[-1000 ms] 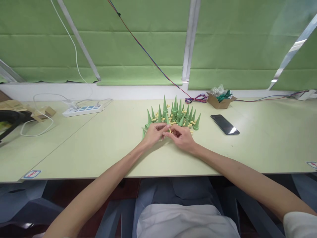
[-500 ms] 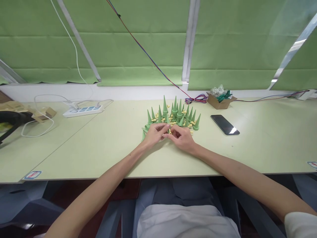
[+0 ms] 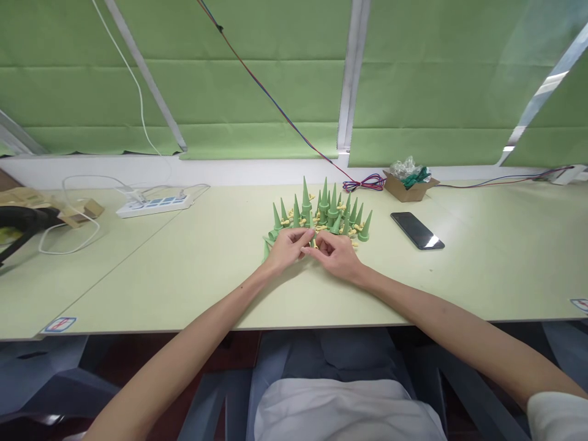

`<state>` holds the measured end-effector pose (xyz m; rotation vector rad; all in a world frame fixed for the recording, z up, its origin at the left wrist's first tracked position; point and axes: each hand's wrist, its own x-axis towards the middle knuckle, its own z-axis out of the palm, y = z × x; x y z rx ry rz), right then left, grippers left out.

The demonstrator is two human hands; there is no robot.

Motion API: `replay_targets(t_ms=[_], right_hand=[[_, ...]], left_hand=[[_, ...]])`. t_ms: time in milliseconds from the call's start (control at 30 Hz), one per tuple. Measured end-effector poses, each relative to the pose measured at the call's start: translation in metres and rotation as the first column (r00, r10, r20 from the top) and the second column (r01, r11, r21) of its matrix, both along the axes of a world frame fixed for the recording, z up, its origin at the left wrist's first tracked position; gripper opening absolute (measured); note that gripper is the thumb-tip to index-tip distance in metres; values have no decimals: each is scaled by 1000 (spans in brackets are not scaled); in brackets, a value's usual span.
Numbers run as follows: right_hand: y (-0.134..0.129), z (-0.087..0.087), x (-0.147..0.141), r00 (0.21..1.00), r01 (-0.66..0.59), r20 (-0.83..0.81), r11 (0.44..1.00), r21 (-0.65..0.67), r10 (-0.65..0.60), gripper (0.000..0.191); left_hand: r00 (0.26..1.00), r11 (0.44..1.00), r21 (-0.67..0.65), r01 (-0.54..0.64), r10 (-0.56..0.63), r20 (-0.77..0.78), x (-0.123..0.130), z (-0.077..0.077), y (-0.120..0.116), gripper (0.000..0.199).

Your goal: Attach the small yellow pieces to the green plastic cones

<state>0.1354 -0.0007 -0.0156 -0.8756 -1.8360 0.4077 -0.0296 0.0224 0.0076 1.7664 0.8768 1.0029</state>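
Observation:
My left hand (image 3: 288, 246) is closed, thumb and fingers pinching a green watering spike (image 3: 312, 222) whose tip points away from me. Close against it, my right hand (image 3: 339, 252) is also closed, its fingertips at a small yellow valve (image 3: 316, 243) at the near end of that spike. The fingers cover most of where the two parts meet. Just beyond both hands stand several more green spikes (image 3: 324, 202), many with yellow valves on their sides. A few spikes lie tipped over by my left hand.
A black phone (image 3: 417, 231) lies to the right. Behind it are a small cardboard box (image 3: 408, 191) with plastic and green material, and a coiled red-blue cable (image 3: 365, 183). A white power strip (image 3: 155, 206) sits at left, near cardboard pieces (image 3: 82, 212).
Both hands stay in almost the same place, with only a very slight shift of the fingers around the yellow valve. The standing spikes have not moved.

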Motion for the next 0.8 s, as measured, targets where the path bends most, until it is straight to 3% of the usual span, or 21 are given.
replay_targets(t_ms=[233,800], right_hand=[[-1,0,0,1000,6,1,999,-35,-6,37],[0,-4,0,1000,1,13,999,-35,0,36]], left_hand=[[1000,999,-45,-6,6,0,1,0,-1,51],[997,999,22,-46,47,-56,1,1,-2,53]])
